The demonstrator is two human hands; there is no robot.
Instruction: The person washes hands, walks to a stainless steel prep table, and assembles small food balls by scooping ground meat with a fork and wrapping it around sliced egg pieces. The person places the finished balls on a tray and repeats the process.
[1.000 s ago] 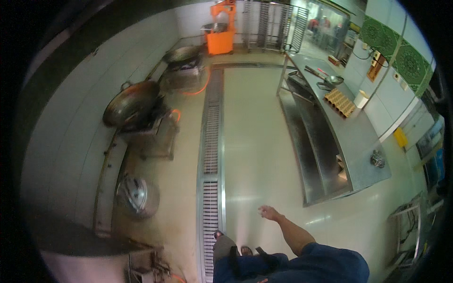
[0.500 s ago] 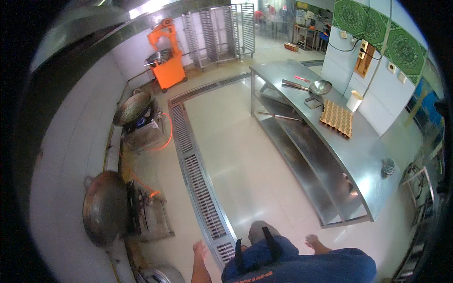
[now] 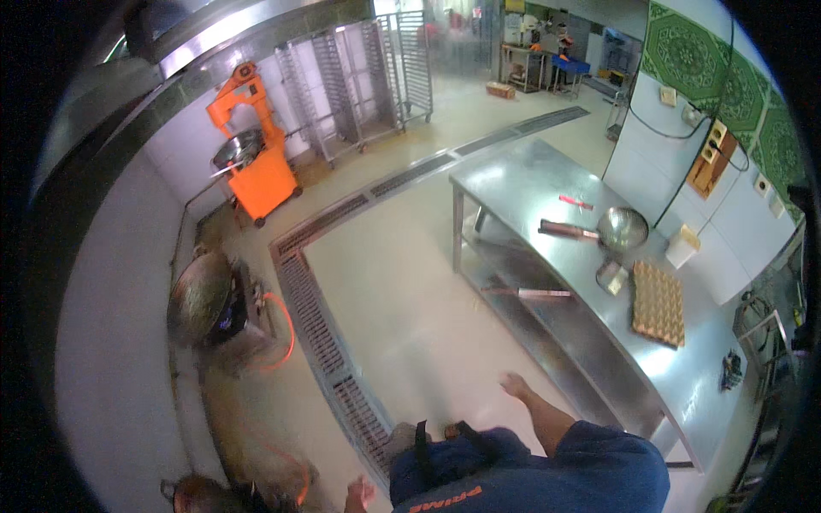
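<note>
My right hand swings out over the floor, left of the steel table; its fingers are loosely stretched with nothing in them. My left hand hangs low at the bottom edge beside the floor drain grate, somewhat blurred, its fingers loosely apart and no object showing in it. Neither hand touches anything. On the table lie a long-handled ladle or pan, a red slim object, a small square dark-rimmed item, a brown egg tray and a white jug.
Along the left wall stand a wok on a burner and another wok, with an orange hose on the floor. Further off are an orange mixer and tall metal racks. A lower shelf runs under the table.
My view has moved forward, and the table and far burner are nearer. My right hand has swung forward and left; my left hand has dropped lower in the picture.
</note>
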